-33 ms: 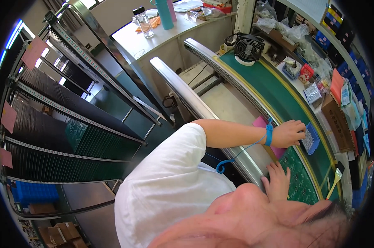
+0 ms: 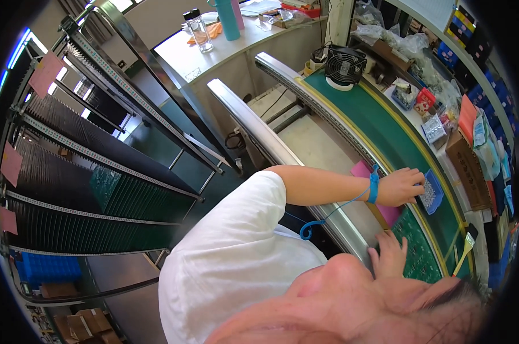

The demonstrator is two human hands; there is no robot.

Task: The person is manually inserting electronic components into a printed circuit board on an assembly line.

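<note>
A white shirt (image 2: 225, 252) was noted, its cloth creased and its sleeve (image 2: 262, 192) cut short. A bright blue band (image 2: 373, 188) was found fastened around the left wrist. From it, a thin blue cord (image 2: 314, 223) was led, curled into a loop. The left hand (image 2: 400, 187) and right hand (image 2: 390, 256) were seen bare.

Long green counter (image 2: 365, 117), curving from 1 to 4 o'clock

With the whole view as the dial, a black fan (image 2: 344, 64) on a white base stands at 1, near the counter's far end. A blue tray (image 2: 438, 194) of small pale pieces (image 2: 428, 196) sits on the green at 3. At 4, a circuit board (image 2: 420, 246) lies along the inner side, just beside the yellow edging, a partly hidden pink sheet (image 2: 391, 215) next to it. A brush (image 2: 467, 246) is at the outer rim, also at 4; its exact support is unclear.
</note>
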